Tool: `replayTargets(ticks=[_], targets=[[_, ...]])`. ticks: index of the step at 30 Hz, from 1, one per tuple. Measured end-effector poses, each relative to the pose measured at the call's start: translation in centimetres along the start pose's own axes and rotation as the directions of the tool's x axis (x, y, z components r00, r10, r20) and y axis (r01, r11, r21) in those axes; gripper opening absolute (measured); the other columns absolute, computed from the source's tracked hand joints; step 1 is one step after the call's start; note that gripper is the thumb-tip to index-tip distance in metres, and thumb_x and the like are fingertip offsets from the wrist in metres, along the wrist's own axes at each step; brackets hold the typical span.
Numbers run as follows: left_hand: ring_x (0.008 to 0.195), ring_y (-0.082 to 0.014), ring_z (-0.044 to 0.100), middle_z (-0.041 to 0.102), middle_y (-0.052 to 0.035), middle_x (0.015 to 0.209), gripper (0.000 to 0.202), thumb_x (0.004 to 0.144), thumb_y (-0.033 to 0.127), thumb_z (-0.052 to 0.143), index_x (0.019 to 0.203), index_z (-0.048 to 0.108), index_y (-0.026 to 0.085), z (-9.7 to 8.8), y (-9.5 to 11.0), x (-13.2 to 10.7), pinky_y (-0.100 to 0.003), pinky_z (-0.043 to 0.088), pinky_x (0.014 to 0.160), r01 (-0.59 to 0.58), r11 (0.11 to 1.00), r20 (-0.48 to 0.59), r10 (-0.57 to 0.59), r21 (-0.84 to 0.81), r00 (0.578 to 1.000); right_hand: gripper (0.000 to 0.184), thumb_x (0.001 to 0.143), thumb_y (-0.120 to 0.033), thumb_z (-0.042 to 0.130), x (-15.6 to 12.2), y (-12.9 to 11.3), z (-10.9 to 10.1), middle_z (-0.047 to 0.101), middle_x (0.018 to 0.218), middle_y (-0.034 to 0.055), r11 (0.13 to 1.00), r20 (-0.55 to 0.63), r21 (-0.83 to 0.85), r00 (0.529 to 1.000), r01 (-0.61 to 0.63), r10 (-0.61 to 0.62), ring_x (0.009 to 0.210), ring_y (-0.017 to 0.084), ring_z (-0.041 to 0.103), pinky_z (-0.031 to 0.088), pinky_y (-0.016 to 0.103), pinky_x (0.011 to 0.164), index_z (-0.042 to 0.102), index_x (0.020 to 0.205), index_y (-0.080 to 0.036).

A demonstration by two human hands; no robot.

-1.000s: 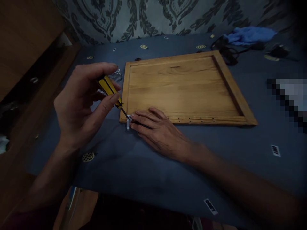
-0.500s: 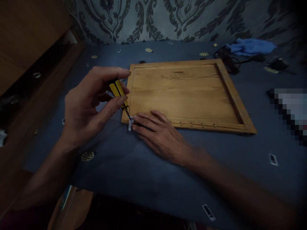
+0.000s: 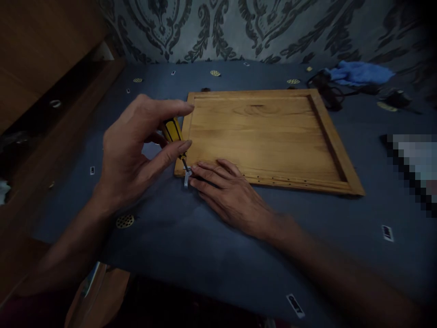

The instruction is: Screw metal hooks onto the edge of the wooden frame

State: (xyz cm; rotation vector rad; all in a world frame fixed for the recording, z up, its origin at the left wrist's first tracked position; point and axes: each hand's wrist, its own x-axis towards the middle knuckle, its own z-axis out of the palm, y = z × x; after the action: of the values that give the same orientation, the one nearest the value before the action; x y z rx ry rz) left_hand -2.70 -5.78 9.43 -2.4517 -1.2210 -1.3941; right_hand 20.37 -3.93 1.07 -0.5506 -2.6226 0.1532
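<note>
A framed wooden panel (image 3: 256,132) lies flat on the blue patterned cloth, with a row of small dark holes along its near edge. At its near left corner sits a small metal bracket (image 3: 186,178), jutting past the edge. My left hand (image 3: 136,150) holds a short yellow-and-black screwdriver (image 3: 173,130), tilted, its tip down at the bracket; the index finger is stretched out above the handle. My right hand (image 3: 230,193) lies over the panel's near edge, fingers extended, fingertips at the bracket. What sits under those fingertips is hidden.
A blue cloth (image 3: 362,73) and a dark corded object (image 3: 327,91) lie at the back right. A blurred-out, dark-edged item (image 3: 414,164) is at the right. Wooden furniture (image 3: 51,54) stands on the left. The table's front edge runs below my hands.
The view has shifted slightly. My left fingers have moved a little around the screwdriver handle, whose tip stays at the bracket. My right hand keeps its place on the panel.
</note>
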Motion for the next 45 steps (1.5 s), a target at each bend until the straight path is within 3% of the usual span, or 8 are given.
replayTargets(ticks=[5, 13, 17, 22, 32, 38, 43, 45], targets=[[0.093, -0.0169, 0.073, 0.071, -0.0011, 0.117, 0.051, 0.092, 0.026, 0.08, 0.139, 0.064, 0.036, -0.2, -0.6, 0.0, -0.027, 0.066, 0.069, -0.077, 0.997, -0.028, 0.078, 0.031, 0.997, 0.034, 0.11, -0.022, 0.047, 0.0, -0.1, 0.0, 0.068, 0.146, 0.0128, 1.0, -0.009, 0.01, 1.0, 0.006, -0.006, 0.14, 0.031, 0.06, 0.047, 0.06, 0.116, 0.068, 0.137, -0.016], [0.102, -0.0187, 0.078, 0.069, -0.0022, 0.113, 0.041, 0.1, 0.029, 0.071, 0.14, 0.064, 0.032, 0.0, -0.7, 0.0, -0.034, 0.071, 0.083, 0.011, 0.984, 0.023, -0.007, -0.175, 1.0, 0.034, 0.11, -0.022, 0.048, -0.1, 0.0, 0.1, 0.068, 0.146, 0.0124, 1.0, -0.001, 0.006, 1.0, -0.001, 0.001, 0.142, 0.028, 0.058, 0.044, 0.057, 0.119, 0.067, 0.138, -0.018], [0.097, -0.0185, 0.077, 0.073, -0.0033, 0.115, 0.047, 0.092, 0.031, 0.08, 0.137, 0.067, 0.033, 0.0, -0.5, 0.0, -0.028, 0.07, 0.075, 0.041, 0.99, 0.017, -0.039, -0.138, 0.999, 0.034, 0.109, -0.021, 0.048, 0.0, -0.1, 0.1, 0.069, 0.144, 0.013, 1.0, -0.026, 0.005, 1.0, 0.004, -0.004, 0.139, 0.03, 0.06, 0.047, 0.059, 0.116, 0.068, 0.136, -0.017], [0.084, -0.0136, 0.073, 0.074, -0.0007, 0.112, 0.054, 0.084, 0.022, 0.087, 0.134, 0.069, 0.031, 0.1, -0.8, -0.1, -0.022, 0.066, 0.064, -0.06, 0.998, -0.039, 0.059, -0.027, 0.998, 0.033, 0.109, -0.021, 0.048, 0.1, -0.1, 0.2, 0.069, 0.144, 0.0133, 1.0, -0.038, 0.001, 0.999, 0.014, -0.014, 0.138, 0.03, 0.061, 0.049, 0.059, 0.114, 0.068, 0.136, -0.016], [0.098, -0.0141, 0.077, 0.067, 0.0019, 0.107, 0.052, 0.092, 0.007, 0.076, 0.136, 0.067, 0.032, 0.0, 0.1, 0.2, -0.03, 0.071, 0.083, 0.067, 0.98, 0.007, -0.067, -0.188, 0.998, 0.033, 0.109, -0.021, 0.048, 0.0, 0.0, 0.2, 0.07, 0.143, 0.0123, 1.0, -0.028, 0.0, 1.0, 0.006, -0.006, 0.139, 0.028, 0.06, 0.046, 0.056, 0.117, 0.068, 0.136, -0.017], [0.098, -0.0164, 0.078, 0.067, 0.003, 0.107, 0.043, 0.094, 0.015, 0.075, 0.132, 0.066, 0.034, -0.6, 0.2, 0.3, -0.034, 0.072, 0.08, 0.095, 0.983, -0.01, -0.097, -0.159, 0.995, 0.033, 0.109, -0.022, 0.049, -0.2, 0.1, 0.1, 0.069, 0.144, 0.0106, 1.0, -0.03, -0.012, 0.999, 0.012, -0.013, 0.139, 0.028, 0.06, 0.046, 0.055, 0.117, 0.068, 0.136, -0.018], [0.103, -0.019, 0.078, 0.069, 0.0033, 0.109, 0.03, 0.102, 0.017, 0.066, 0.127, 0.064, 0.034, -0.5, 1.6, 0.3, -0.041, 0.071, 0.086, 0.258, 0.958, 0.023, -0.258, -0.126, 0.966, 0.034, 0.109, -0.021, 0.048, -0.1, 0.0, 0.1, 0.069, 0.144, 0.0107, 1.0, -0.02, -0.009, 1.0, 0.001, -0.001, 0.14, 0.027, 0.06, 0.045, 0.055, 0.118, 0.068, 0.136, -0.019], [0.102, -0.019, 0.078, 0.069, 0.0041, 0.108, 0.03, 0.102, 0.017, 0.066, 0.126, 0.064, 0.035, -0.4, 1.9, 0.3, -0.041, 0.07, 0.086, 0.261, 0.955, 0.031, -0.26, -0.137, 0.965, 0.034, 0.109, -0.021, 0.05, 0.0, 0.0, 0.2, 0.069, 0.144, 0.0128, 1.0, -0.017, 0.008, 1.0, -0.001, 0.001, 0.14, 0.028, 0.06, 0.045, 0.056, 0.118, 0.069, 0.136, -0.018]])
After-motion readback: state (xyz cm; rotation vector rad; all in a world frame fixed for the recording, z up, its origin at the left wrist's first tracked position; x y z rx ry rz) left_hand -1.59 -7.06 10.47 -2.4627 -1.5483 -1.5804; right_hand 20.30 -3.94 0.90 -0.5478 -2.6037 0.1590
